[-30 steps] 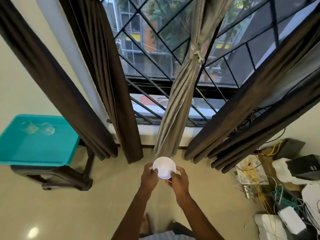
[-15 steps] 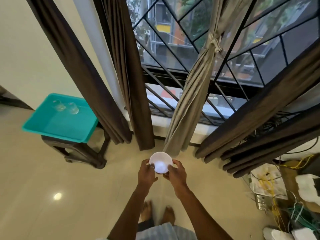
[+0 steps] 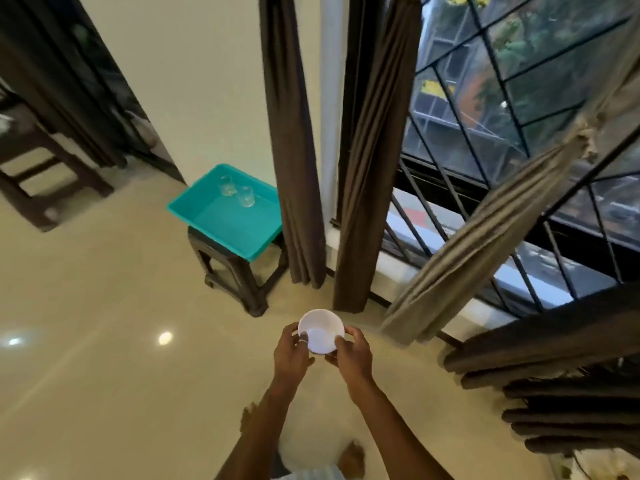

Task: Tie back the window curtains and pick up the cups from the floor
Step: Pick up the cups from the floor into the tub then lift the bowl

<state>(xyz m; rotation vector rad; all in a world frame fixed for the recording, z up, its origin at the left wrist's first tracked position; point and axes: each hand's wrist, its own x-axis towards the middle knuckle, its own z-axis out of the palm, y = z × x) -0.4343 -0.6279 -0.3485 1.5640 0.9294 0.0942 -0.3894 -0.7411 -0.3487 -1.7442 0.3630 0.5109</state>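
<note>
Glossy beige floor [image 3: 104, 341], with light spots reflected at left. Upper right is taken up by a window [image 3: 485, 98] with a black diamond grille.

Above the floor at lower centre, a white cup [image 3: 321, 330] (wide mouth, opening turned toward the camera) is held between both hands. It is gripped on its left side by the left hand [image 3: 290, 353], fingers curled round the wall. Its right side is gripped by the right hand [image 3: 354, 353], fingers curled under and around, with fingertips at the rim. No fingers are spread on either hand.

Up-left of the cup, a teal tray [image 3: 221, 233] is set on a dark stool [image 3: 239, 282] by the wall. Two glasses [image 3: 227, 185] are stood in the tray's far corner, just beside each other (too blurred to tell if they touch).

Between tray and window, two dark curtains [image 3: 294, 150] are hung straight down, hems at the floor. At the right edge, a tan curtain [image 3: 485, 233] is gathered and knotted partway up. Its tail is slanted down to the floor by the sill, right of the cup. More dark drapes [image 3: 554, 341] are bunched at lower right (folds stacked, partly cut off by the frame).

At far left, a dark chair [image 3: 38, 174] is partly seen. Bare feet [image 3: 351, 457] are visible below the forearms, blurred.
</note>
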